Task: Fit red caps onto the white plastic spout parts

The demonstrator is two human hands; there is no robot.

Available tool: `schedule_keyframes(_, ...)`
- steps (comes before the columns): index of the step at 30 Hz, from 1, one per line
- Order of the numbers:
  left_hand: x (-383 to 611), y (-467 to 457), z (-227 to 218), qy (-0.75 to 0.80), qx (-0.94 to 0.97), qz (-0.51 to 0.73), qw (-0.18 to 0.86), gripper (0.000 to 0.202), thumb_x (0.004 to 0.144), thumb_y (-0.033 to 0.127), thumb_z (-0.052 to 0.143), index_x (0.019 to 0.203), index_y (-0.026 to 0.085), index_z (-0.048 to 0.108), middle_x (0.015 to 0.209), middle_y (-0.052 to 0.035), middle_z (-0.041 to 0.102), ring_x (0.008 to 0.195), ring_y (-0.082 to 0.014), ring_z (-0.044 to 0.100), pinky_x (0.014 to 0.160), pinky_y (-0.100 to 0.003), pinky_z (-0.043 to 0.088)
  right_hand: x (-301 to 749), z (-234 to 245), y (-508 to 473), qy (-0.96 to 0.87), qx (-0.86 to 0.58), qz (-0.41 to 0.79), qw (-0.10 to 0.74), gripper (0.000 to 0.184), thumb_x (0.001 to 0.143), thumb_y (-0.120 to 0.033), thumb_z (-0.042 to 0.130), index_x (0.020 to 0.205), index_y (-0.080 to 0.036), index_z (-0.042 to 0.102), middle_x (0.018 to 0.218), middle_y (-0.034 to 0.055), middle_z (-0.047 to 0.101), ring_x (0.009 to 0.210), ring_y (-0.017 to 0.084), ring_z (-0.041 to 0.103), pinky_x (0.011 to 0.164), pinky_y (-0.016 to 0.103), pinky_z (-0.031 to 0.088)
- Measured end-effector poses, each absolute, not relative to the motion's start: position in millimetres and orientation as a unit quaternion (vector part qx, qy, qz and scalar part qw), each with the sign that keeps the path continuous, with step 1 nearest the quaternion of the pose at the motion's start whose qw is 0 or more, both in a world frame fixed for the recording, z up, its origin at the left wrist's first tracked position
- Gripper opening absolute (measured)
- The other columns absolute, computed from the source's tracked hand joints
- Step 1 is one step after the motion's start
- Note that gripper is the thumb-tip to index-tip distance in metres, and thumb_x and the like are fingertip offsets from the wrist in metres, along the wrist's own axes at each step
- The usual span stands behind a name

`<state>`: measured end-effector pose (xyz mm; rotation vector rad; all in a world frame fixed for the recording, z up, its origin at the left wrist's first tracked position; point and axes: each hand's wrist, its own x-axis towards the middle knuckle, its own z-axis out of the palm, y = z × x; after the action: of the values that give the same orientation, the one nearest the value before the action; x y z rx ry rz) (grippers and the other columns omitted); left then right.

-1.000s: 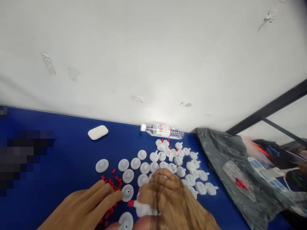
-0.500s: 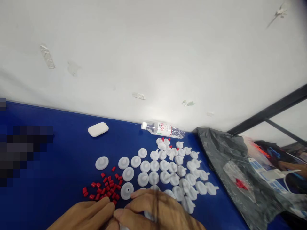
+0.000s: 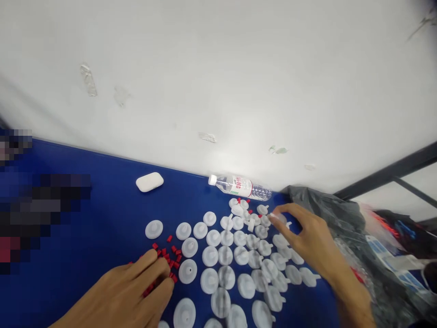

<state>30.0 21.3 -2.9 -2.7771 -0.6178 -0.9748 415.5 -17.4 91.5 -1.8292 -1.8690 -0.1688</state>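
My left hand [image 3: 126, 294] lies low on the blue table [image 3: 85, 237]. Its grip is loosely spread, the fingers stretched flat and close together, and I can make out nothing clamped in it. The fingertips rest on the heap of small red plastic caps [image 3: 170, 256], and a few caps show just past them. My right hand [image 3: 312, 239] is stretched out further ahead. Its grip is pressed together, thumb to forefinger, on one small white plastic disc [image 3: 280, 218] pinched at the fingertips [image 3: 285, 209]; I cannot tell whether the disc is clear of the table. Between the two grips, and under the right palm, spread the round white plastic discs with short stubs [image 3: 225, 255], lying flat, some of them touching. Just beyond the right grip a clear plastic water bottle [image 3: 241, 186] lies on its side against the white wall [image 3: 218, 82]. Close beside the right wrist, on its outer side, sits a crumpled grey plastic bag [image 3: 327, 205]. Well ahead of the left grip lies a white oval case [image 3: 149, 181].
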Motion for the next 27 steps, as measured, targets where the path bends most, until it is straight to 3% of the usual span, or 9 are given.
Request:
schedule_keyframes(3,32.6,26.4,14.8,-0.199,-0.902,-0.382,0.027,0.036,0.099,0.006,0.040,0.102,0.027,0.069,0.092,0.0031,0.076,0.086,-0.0191,0.067,0.076,-0.030,0.052,429.6,82.8,-20.7,-0.703,-0.682,-0.018,0.200,0.010,0.098,-0.040,0.074,0.090,-0.034,0.075,0.093,0.0013,0.082,0.078,0.030,0.078,0.067,0.044,0.062)
schedule_keyframes(8,38.2,29.3,31.2,-0.211,-0.891,-0.402,-0.028,0.036,0.104,0.007,0.040,0.091,0.027,0.067,0.087,0.0042,0.076,0.076,-0.0178,0.066,0.071,-0.029,0.050,430.5,71.2,-17.4,-0.698,-0.692,-0.004,0.184,0.017,0.100,-0.045,0.071,0.103,-0.030,0.080,0.102,0.0065,0.083,0.095,0.035,0.079,0.088,0.052,0.061)
schedule_keyframes(10,38.0,28.7,30.5,-0.215,-0.891,-0.399,-0.031,0.035,0.107,0.010,0.040,0.093,0.027,0.068,0.089,0.0042,0.076,0.077,-0.0175,0.065,0.069,-0.029,0.049,426.5,65.3,-11.3,-0.693,-0.695,-0.009,0.194,0.022,0.100,-0.044,0.070,0.109,-0.028,0.082,0.096,0.0080,0.081,0.092,0.035,0.078,0.088,0.052,0.062)
schedule_keyframes(13,33.2,28.1,23.8,-0.200,-0.900,-0.386,-0.021,0.032,0.109,0.014,0.041,0.102,0.025,0.070,0.097,0.0020,0.077,0.083,-0.0180,0.066,0.069,-0.028,0.049,419.3,55.7,-2.6,-0.690,-0.691,-0.009,0.214,0.018,0.100,-0.038,0.067,0.100,-0.028,0.082,0.089,0.0071,0.079,0.089,0.033,0.076,0.087,0.050,0.062)
schedule_keyframes(15,28.8,27.2,17.7,-0.207,-0.898,-0.388,-0.022,0.032,0.107,0.014,0.041,0.107,0.024,0.072,0.102,-0.0002,0.077,0.090,-0.0186,0.067,0.071,-0.027,0.051,413.9,53.6,-0.5,-0.682,-0.690,-0.011,0.241,0.018,0.101,-0.036,0.064,0.094,-0.028,0.078,0.094,0.0076,0.080,0.091,0.033,0.077,0.088,0.049,0.064)
schedule_keyframes(19,23.1,23.3,8.5,-0.226,-0.889,-0.398,0.001,0.035,0.106,0.013,0.042,0.112,0.025,0.074,0.107,0.0004,0.078,0.101,-0.0205,0.070,0.083,-0.030,0.055,395.0,66.1,-7.4,-0.652,-0.684,-0.012,0.328,0.013,0.108,-0.039,0.058,0.105,-0.028,0.065,0.115,0.0111,0.082,0.101,0.033,0.082,0.090,0.049,0.068)
schedule_keyframes(23,25.2,21.0,8.7,-0.215,-0.894,-0.394,-0.003,0.034,0.113,0.017,0.041,0.114,0.024,0.073,0.107,0.0024,0.079,0.103,-0.0178,0.070,0.086,-0.030,0.054,358.4,78.6,-21.4,-0.693,-0.628,0.027,0.352,0.010,0.109,-0.036,0.059,0.111,-0.034,0.068,0.112,0.0024,0.083,0.102,0.028,0.083,0.086,0.042,0.072)
schedule_keyframes(25,28.0,20.4,9.9,-0.200,-0.901,-0.385,0.012,0.031,0.114,0.015,0.043,0.116,0.023,0.074,0.107,0.0023,0.079,0.102,-0.0156,0.070,0.081,-0.030,0.052,336.8,73.5,-27.2,-0.737,-0.579,0.042,0.346,0.019,0.108,-0.035,0.058,0.118,-0.041,0.074,0.114,-0.0006,0.082,0.100,0.025,0.083,0.084,0.039,0.073)
schedule_keyframes(27,30.5,18.4,8.3,-0.191,-0.908,-0.370,0.042,0.028,0.113,0.019,0.047,0.115,0.026,0.074,0.105,0.0031,0.078,0.099,-0.0149,0.070,0.072,-0.030,0.051,316.0,58.2,-30.1,-0.761,-0.550,0.039,0.342,0.029,0.103,-0.045,0.065,0.130,-0.050,0.073,0.110,-0.0027,0.083,0.092,0.027,0.084,0.074,0.039,0.075)
